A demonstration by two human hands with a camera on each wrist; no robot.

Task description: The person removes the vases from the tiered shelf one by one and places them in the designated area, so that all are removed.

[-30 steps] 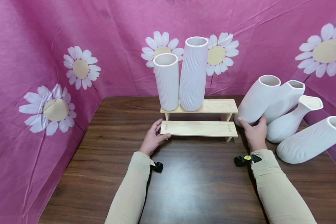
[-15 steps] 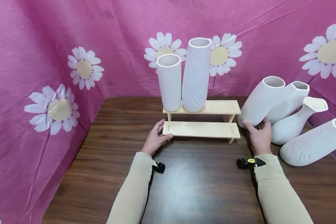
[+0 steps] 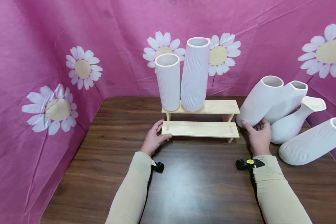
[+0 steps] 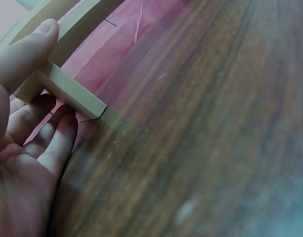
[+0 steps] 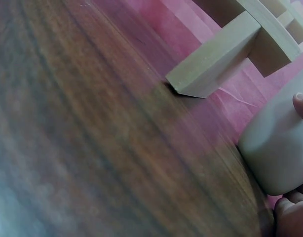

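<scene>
In the head view, my left hand (image 3: 152,140) grips the left end of the low front step of a two-tier wooden stand (image 3: 200,129). Its thumb lies on the front edge; in the left wrist view the fingers curl beneath the board beside the stand's leg (image 4: 72,91). My right hand (image 3: 259,140) holds the base of a smooth white vase (image 3: 259,101), which leans to the right. The thumb lies on its near side, and the fingers go partly out of sight behind it. On the back step stand a ribbed white vase (image 3: 169,85) and a taller wavy-patterned vase (image 3: 195,77).
To the right of the held vase lean a faceted vase (image 3: 287,101), a narrow-necked vase (image 3: 294,124) and a low-lying carved vase (image 3: 310,146), close together. Behind the brown wooden table (image 3: 196,193) hangs a pink daisy-print cloth (image 3: 123,62).
The right hand has shifted slightly nearer and to the right at the vase's base. The left hand stays on the stand. The head view has drifted a little.
</scene>
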